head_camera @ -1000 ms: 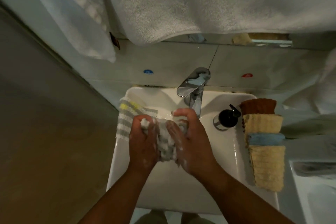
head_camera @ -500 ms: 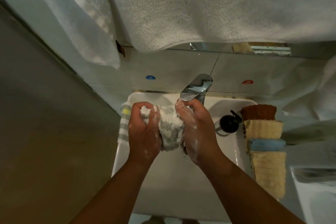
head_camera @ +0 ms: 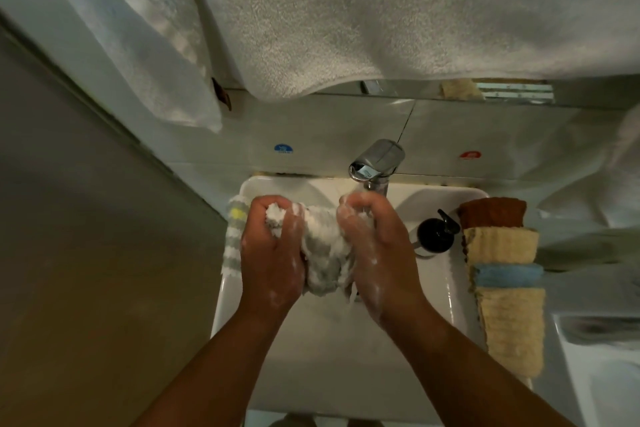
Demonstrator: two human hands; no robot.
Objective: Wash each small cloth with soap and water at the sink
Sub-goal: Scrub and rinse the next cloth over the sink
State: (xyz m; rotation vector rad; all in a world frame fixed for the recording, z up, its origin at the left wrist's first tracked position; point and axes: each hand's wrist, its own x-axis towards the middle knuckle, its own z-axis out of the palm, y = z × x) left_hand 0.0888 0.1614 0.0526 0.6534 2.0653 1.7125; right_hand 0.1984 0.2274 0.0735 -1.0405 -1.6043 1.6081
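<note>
Head view, from biggest to smallest: a white towel (head_camera: 381, 10) hangs across the top of the frame. Below it the white sink (head_camera: 311, 374) fills the lower centre. On the sink's right rim lies a stack of folded cloths (head_camera: 502, 288), brown, yellow, blue and yellow, all of which look dry and so probably unwashed.

Over the basin at the centre of the frame, the left hand (head_camera: 270, 253) and right hand (head_camera: 377, 253) grip the soapy cloth (head_camera: 322, 246) between them, with the fingers of both curled tight into it and foam on the knuckles. The cloth is bunched into a thick roll. Its long axis runs from the top of the frame to the bottom, and its lower end hangs toward the basin.

A striped cloth (head_camera: 232, 239) lies on the left rim behind the left hand. I cannot tell whether it is a separate piece or already washed. Right of the hands stand a black soap pump (head_camera: 434, 232) and, above, the tap (head_camera: 377, 158).

By my reading the scrubbing of this cloth is mid-way. Its rinse and the whole stack remain.
</note>
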